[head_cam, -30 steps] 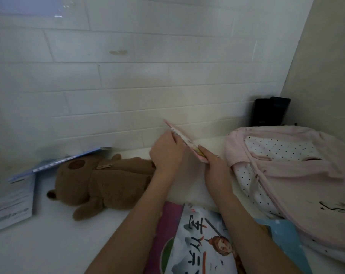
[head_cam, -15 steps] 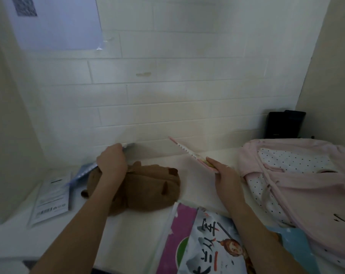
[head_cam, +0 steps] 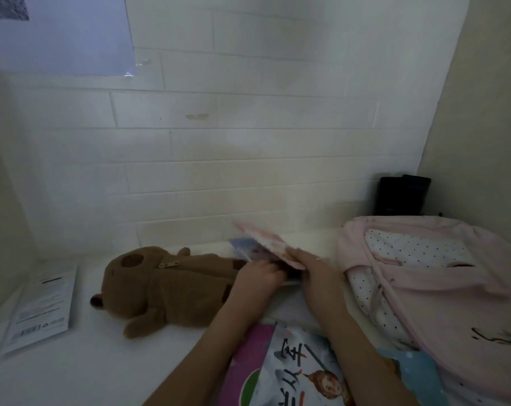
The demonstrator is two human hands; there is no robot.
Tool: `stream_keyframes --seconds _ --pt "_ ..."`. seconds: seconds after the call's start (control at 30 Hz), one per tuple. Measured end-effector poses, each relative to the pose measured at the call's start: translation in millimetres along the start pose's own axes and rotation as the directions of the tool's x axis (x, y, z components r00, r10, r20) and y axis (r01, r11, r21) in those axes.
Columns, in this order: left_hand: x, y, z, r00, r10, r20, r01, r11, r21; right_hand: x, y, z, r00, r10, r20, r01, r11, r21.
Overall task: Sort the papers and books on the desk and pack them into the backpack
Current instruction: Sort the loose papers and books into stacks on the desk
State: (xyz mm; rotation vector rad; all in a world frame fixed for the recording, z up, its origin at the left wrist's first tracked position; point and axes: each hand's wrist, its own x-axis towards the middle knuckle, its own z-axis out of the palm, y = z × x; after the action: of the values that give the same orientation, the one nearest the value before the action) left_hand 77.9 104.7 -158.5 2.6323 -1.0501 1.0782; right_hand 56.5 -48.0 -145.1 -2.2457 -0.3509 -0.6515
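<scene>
A pink backpack (head_cam: 430,276) lies on the white desk (head_cam: 72,370) at the right. My right hand (head_cam: 312,268) holds a thin pink booklet (head_cam: 263,240) tilted up off the desk. My left hand (head_cam: 258,276) grips a blue booklet (head_cam: 244,247) just under the pink one, beside my right hand. Near the front edge lie a picture book with a cartoon face (head_cam: 298,373), a magenta book (head_cam: 248,358) under it and a light blue book (head_cam: 418,373). A white printed sheet (head_cam: 40,309) lies at the far left.
A brown plush bear (head_cam: 166,285) lies on its side in the middle of the desk, its back end against my left hand. A black box (head_cam: 400,194) stands in the back right corner. Tiled wall behind, with a paper sheet (head_cam: 61,33) taped up top left.
My left hand left the far side of the bear and moved right with the blue booklet, bringing it under the pink booklet that my right hand keeps holding.
</scene>
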Motion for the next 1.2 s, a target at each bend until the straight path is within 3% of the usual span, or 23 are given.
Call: stream_keyframes --seconds 0.1,0.17,0.27,0.33,0.4,0.43,0.47,0.5,0.57,0.67,0.77,0.8,0.87,0.93,1.0,1.03,1.13,1.2 --pt "-7.5 -2.1 -5.8 0.958 -0.266 -0.105 0.263 0.964 -0.043 0.8 0.6 8.4 0.998 -0.048 0.045 0.050 0.998 -0.034" --pt "-6.3 -1.1 -6.7 0.841 -0.530 -0.110 0.520 0.847 -0.106 2.3 1.3 7.5 0.999 -0.021 0.041 0.021 1.000 0.000" --pt "2.5 4.9 -15.1 0.692 -0.718 -0.081 0.646 0.665 -0.375 1.0 -0.6 4.7 0.997 0.002 0.073 -0.005 0.999 0.043" --pt "8.1 3.1 -24.3 0.575 -0.814 0.089 0.653 0.391 -0.649 0.2 -2.3 6.5 0.993 0.006 0.118 -0.014 0.998 0.066" --pt "13.3 -3.4 -32.3 0.440 -0.836 0.327 0.501 -0.073 -0.862 2.2 -3.7 10.3 0.992 0.035 0.124 -0.040 0.998 0.038" --pt "15.9 -6.9 -35.9 0.379 -0.805 0.456 0.392 -0.307 -0.867 3.2 -4.6 11.5 0.993 0.029 0.113 -0.029 1.000 0.006" --pt "17.8 -11.0 -37.1 0.333 -0.755 0.565 0.313 -0.477 -0.822 4.1 -5.9 12.3 0.994 0.008 0.107 -0.005 0.999 -0.032" --pt "18.6 -14.9 -36.9 0.306 -0.711 0.633 0.295 -0.562 -0.773 4.9 -5.1 13.8 0.994 0.001 0.113 0.006 0.998 -0.063" --pt "19.3 -20.2 -36.1 0.310 -0.661 0.684 0.369 -0.579 -0.727 7.7 -2.8 16.1 0.986 0.028 0.162 -0.012 0.995 -0.100" --pt "19.1 -22.9 -30.8 0.357 -0.630 0.689 0.542 -0.461 -0.703 6.1 -4.5 19.0 0.949 0.055 0.311 0.008 0.980 -0.201" --pt "18.3 -21.8 -28.3 0.365 -0.645 0.672 0.572 -0.415 -0.708 8.0 -0.7 18.5 0.897 0.119 0.427 -0.006 0.967 -0.255" --pt "17.6 -21.2 -28.5 0.364 -0.656 0.661 0.557 -0.416 -0.719 9.1 0.7 17.5 0.874 0.146 0.463 -0.055 0.977 -0.205" --pt "15.5 -20.4 -28.2 0.378 -0.671 0.638 0.522 -0.415 -0.745 11.6 -2.6 14.9 0.877 0.187 0.443 -0.262 0.958 0.114" --pt "13.4 -21.3 -27.7 0.411 -0.674 0.614 0.464 -0.426 -0.777 13.9 -4.1 10.6 0.922 0.299 0.244 -0.380 0.820 0.429" --pt "12.0 -22.1 -30.8 0.485 -0.663 0.571 0.388 -0.422 -0.819 18.5 -1.8 0.3 0.905 0.423 0.038 -0.387 0.785 0.484" --pt "11.8 -22.3 -32.9 0.532 -0.646 0.548 0.352 -0.420 -0.837 19.0 0.6 -5.8 0.884 0.467 0.006 -0.403 0.756 0.516" --pt "11.1 -18.0 -36.0 0.635 -0.577 0.513 0.318 -0.410 -0.855 21.3 6.9 -23.0 0.877 0.475 0.069 -0.363 0.562 0.743" --pt "11.1 -12.6 -35.0 0.678 -0.556 0.481 0.360 -0.319 -0.877 20.3 6.2 -34.5 0.897 0.438 0.063 -0.289 0.472 0.833"
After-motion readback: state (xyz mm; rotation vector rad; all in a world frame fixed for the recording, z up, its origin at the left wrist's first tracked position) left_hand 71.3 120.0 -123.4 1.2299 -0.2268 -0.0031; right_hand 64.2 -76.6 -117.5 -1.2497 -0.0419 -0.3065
